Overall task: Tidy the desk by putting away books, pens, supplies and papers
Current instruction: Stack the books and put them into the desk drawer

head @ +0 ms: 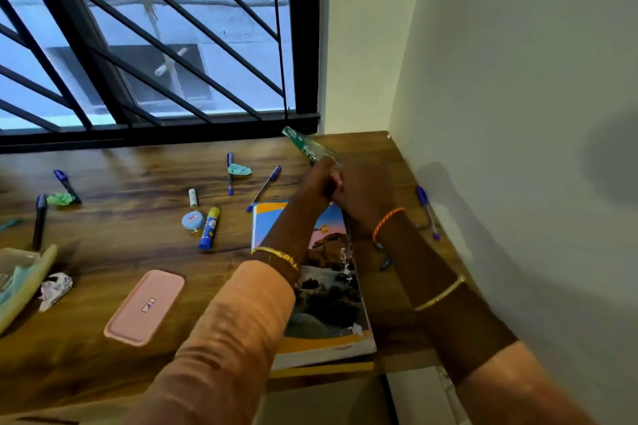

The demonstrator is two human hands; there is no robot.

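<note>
A wooden desk (103, 338) fills the lower half of the view, its far edge against a barred window (148, 38) at twelve o'clock and its right edge against a pale wall (518, 114) at three o'clock. A stack of books (331, 314) with a landscape cover lies at the near right, overhanging the front edge. At nine o'clock an open pale green pencil case (24, 283) sits partly out of view; what it holds is too blurred to tell, and a crumpled white paper (55, 290) lies touching it. A closed pink case (145, 307) lies flat at seven o'clock. Both arms reach forward over the books, and the hands meet above the desk's far right corner. The left hand (319, 181) and right hand (362, 195) are curled together around the lower end of a green pen (307, 147), which angles up toward eleven o'clock. Bare wood lies between the pink case and the books. Scattered across the middle: a glue stick (209, 228), a round blue tape (192, 221), several blue pens (230, 173), and two green paper scraps (239, 169). One more blue pen (427, 212) lies along the wall edge.
</note>
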